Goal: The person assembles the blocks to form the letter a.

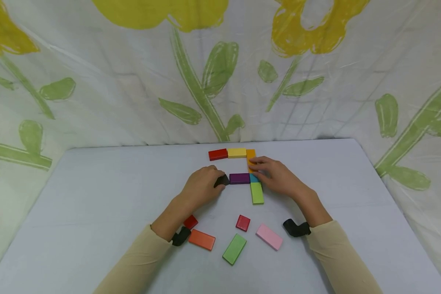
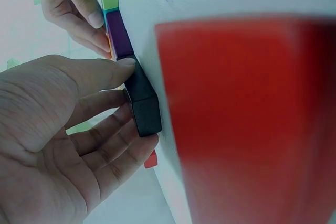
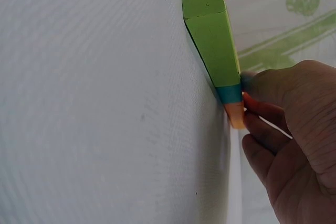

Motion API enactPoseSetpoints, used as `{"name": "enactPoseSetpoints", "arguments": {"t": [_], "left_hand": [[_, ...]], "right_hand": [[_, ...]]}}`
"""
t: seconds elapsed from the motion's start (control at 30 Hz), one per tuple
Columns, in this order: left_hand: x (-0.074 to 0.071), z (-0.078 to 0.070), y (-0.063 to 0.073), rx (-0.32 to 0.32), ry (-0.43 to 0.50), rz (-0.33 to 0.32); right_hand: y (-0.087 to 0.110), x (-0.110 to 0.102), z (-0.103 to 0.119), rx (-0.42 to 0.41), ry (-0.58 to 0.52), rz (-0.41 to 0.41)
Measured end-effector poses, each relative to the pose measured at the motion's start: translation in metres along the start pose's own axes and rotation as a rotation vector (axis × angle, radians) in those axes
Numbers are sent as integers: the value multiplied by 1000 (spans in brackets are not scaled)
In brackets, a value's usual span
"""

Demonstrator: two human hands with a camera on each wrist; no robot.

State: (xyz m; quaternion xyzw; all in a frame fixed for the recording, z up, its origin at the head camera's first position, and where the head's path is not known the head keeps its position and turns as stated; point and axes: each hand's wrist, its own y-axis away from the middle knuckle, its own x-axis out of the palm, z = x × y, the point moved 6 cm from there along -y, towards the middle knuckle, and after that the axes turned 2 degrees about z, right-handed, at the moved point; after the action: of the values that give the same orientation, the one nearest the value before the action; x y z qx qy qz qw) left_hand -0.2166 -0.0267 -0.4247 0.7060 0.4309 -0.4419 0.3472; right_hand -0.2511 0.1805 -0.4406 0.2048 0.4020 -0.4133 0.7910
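Observation:
My left hand (image 1: 203,183) pinches a black block (image 2: 140,85) between thumb and fingers, its end right at the left end of a purple block (image 1: 239,179). On the other side, my right hand (image 1: 281,178) has its fingertips on an orange block (image 1: 250,154) and its thumb at a small blue block (image 1: 255,178). The blue block stands between the orange one and a light green block (image 1: 257,193), in line with both. From the top of the orange block a yellow block (image 1: 237,152) and a red block (image 1: 218,154) run leftward.
Nearer me on the white table (image 1: 106,188) lie a small red block (image 1: 243,223), a pink block (image 1: 269,237), a green block (image 1: 234,249), an orange-red block (image 1: 202,239) and another red block (image 1: 190,221) beside my left wrist. A flower-painted curtain (image 1: 132,81) hangs behind the table.

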Motion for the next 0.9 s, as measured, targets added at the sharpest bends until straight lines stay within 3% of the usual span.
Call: {"name": "enactPoseSetpoints", "arguments": {"t": [0.9], "left_hand": [[2,1,0,-43,21,-8]], "right_hand": [[-1,1,-2,16,5,1]]}}
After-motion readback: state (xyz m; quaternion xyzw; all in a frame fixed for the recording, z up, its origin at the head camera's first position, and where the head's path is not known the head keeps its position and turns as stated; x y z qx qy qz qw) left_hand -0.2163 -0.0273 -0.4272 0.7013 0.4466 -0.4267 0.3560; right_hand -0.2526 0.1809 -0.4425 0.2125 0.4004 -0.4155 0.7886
